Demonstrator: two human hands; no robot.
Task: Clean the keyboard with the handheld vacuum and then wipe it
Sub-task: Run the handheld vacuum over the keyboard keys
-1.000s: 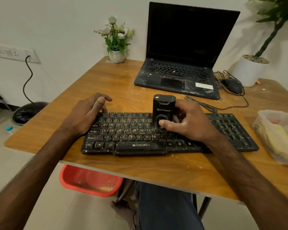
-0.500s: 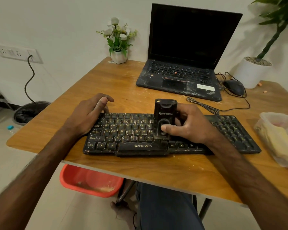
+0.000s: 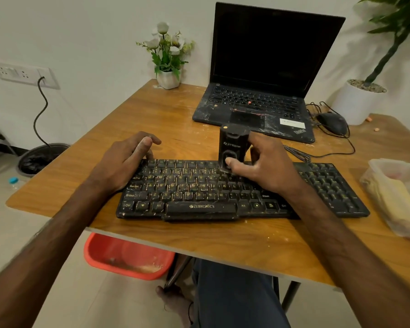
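Observation:
A dusty black keyboard (image 3: 199,192) lies across the near part of the wooden table (image 3: 171,119). A small black handheld vacuum (image 3: 233,145) stands upright on the keyboard's top rows, right of centre. My right hand (image 3: 268,171) grips the vacuum, thumb on its front button, fingers round its far side. My left hand (image 3: 121,162) rests on the keyboard's left end, with its fingers curved over the far left corner.
A black laptop (image 3: 258,107) stands open at the back, with a mouse (image 3: 333,123) and cable to its right. A small flower pot (image 3: 168,78) sits at the back left, a clear plastic bag with yellow cloth (image 3: 395,197) at the right edge. A red tub (image 3: 126,256) sits under the table.
My right hand has moved the vacuum from the lower key rows up to the top rows, away from me. My left hand stays on the keyboard's left end.

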